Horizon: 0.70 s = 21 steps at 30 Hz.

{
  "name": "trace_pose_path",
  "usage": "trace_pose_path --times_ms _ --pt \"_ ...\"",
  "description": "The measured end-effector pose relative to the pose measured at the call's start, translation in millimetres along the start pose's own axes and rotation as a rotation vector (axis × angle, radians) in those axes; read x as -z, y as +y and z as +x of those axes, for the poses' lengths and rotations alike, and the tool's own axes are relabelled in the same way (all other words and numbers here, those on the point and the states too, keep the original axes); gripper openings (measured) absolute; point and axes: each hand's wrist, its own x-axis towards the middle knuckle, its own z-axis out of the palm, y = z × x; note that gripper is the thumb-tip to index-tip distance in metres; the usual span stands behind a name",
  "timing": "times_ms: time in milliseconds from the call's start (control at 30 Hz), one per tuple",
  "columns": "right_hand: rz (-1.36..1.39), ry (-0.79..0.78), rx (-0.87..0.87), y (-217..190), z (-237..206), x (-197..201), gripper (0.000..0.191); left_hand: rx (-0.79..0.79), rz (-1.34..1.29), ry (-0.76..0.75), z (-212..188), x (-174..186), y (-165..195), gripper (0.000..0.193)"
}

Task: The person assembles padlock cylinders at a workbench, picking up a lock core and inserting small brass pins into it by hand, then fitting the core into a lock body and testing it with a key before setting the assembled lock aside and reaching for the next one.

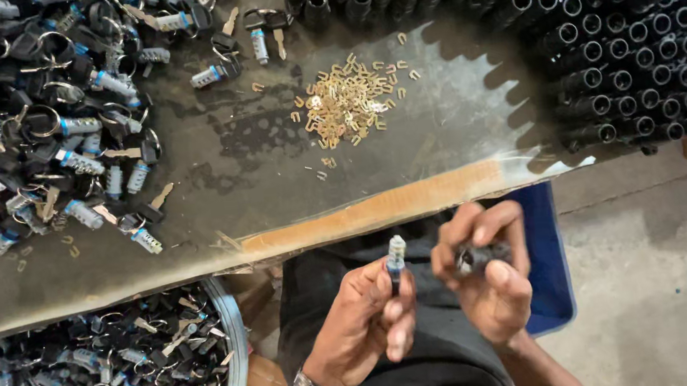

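Below the desk [196, 232] edge, over the lap, both hands work close together. Left hand [364, 321]: grip closed around a small silver-and-blue metal lock cylinder [397, 257], held upright between thumb and fingers, its tip clear above the fingertips. Right hand [486, 276]: grip closed around a small black tubular housing [471, 258], mostly hidden by the curled fingers, just beside the cylinder but not touching it. Judgement: the step in hand looks like mating the cylinder with the black housing; the next move calls for lining up the two axes and sliding one into the other without tilting. On the grey worn desk above: a loose heap of small brass wafers [348, 104] at centre, a pile of keyed cylinders with black-headed keys and rings [43, 121] at left, stacked black tubes [639, 38] at right. A round metal basin of similar keyed parts [100, 372] sits lower left. A blue plastic bin [547, 257] shows behind the right hand.
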Motion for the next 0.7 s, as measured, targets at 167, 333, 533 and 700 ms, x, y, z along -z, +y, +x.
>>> trace_pose_path --times_ms 167,333,533,700 --pt "0.110 0.102 -0.087 12 -5 -9 0.032 -0.077 0.316 0.077 -5 -1 -1 0.034" --pt "-0.020 0.191 -0.043 16 -9 -9 0.029 -0.109 0.560 0.287 0 -7 -9 0.020" --pt "-0.207 0.186 0.057 17 -6 -3 0.027 -0.263 0.824 0.357 4 -19 -13 0.018" --pt "-0.373 0.255 0.088 18 -2 -2 0.018 -0.413 1.214 0.397 4 -32 -7 0.012"
